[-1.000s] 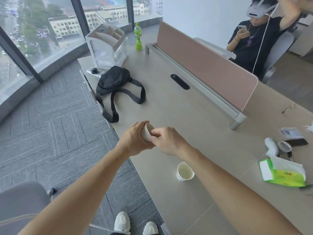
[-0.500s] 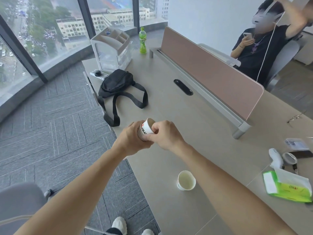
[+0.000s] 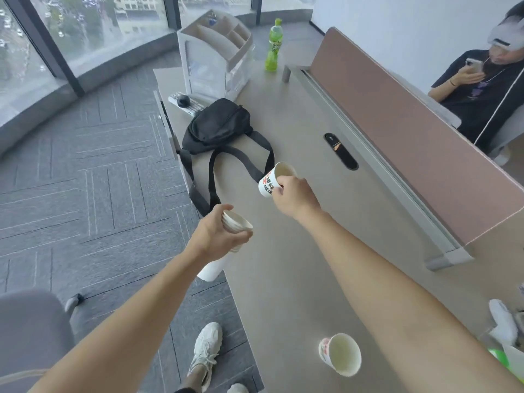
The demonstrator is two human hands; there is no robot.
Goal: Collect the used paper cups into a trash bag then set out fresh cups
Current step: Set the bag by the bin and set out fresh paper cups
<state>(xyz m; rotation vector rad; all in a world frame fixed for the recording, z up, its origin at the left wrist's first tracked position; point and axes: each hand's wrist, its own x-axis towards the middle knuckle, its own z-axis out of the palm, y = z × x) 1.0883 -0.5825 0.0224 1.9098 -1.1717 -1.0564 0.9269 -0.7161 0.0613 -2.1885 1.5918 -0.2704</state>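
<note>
One cup (image 3: 340, 354) stands on the desk (image 3: 297, 265) at five o'clock. Left hand (image 3: 218, 235) is clamped around a stack of cups (image 3: 235, 224); right hand (image 3: 293, 195) at twelve o'clock grips a single printed cup (image 3: 273, 178), near a black bag (image 3: 218, 123).

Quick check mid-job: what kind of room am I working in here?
Most likely an open-plan office on an upper floor: a long shared desk with a pink divider panel, a white desk organizer, and floor-to-ceiling windows overlooking city buildings.

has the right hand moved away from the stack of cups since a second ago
Yes. The right hand has pulled one cup off the stack, moving toward the divider.
</note>
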